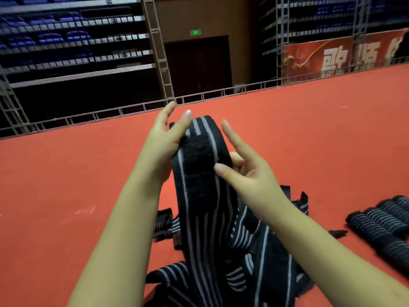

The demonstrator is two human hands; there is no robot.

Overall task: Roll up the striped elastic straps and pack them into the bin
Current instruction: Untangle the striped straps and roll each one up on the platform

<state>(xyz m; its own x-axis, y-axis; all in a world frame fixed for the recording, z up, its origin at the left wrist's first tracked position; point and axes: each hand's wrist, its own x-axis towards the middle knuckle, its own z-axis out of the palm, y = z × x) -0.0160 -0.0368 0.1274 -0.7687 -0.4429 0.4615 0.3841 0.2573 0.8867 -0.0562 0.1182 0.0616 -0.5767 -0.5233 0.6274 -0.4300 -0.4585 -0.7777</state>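
Note:
I hold a black elastic strap (200, 165) with grey stripes up in front of me; its top end is folded over and a fuzzy black fastening patch faces me. My left hand (161, 145) grips the strap's left edge, with the thumb lying on the folded top and the index finger straight. My right hand (247, 173) pinches the right edge between the thumb and curled fingers, its index finger pointing up. The strap's tail hangs down into a loose pile of striped straps (250, 251) on the red floor. No bin is in view.
Several rolled-up striped straps (380, 220) lie side by side on the red floor (66, 185) at the right. A low metal truss rail (106, 111) borders the floor's far edge, with dark stands behind it and a red banner (332, 56) at the back right.

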